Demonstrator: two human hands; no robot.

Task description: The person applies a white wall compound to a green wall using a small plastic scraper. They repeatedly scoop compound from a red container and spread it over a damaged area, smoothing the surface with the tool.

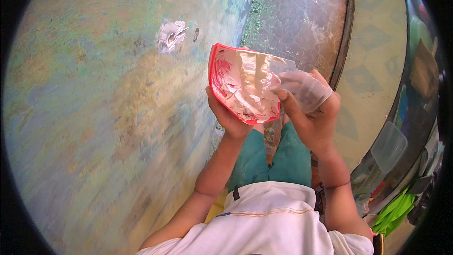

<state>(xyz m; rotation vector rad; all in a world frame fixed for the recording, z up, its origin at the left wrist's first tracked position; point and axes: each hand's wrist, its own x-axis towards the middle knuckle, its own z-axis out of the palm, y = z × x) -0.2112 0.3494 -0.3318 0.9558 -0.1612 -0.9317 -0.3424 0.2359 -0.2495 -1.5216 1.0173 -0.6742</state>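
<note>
My left hand (230, 113) is closed under and around a red plastic tray (212, 66), tilted so its inside faces me. Pale pinkish-white paste (240, 97) is smeared over the tray's inner face. A clear plastic spreader (306, 89), flat-bladed with a rounded grip, is held in my right hand (316, 115). Its blade lies over the right part of the tray, against the paste. Some fingers of my left hand are hidden behind the tray.
On my left stands a mottled green-blue wall (94, 113) with a rough white patch (171, 36) and a small dark hole (196, 34) beside it. To the right are a pale patterned panel (373, 47), a clear plastic container (389, 146) and bright green cloth (394, 215).
</note>
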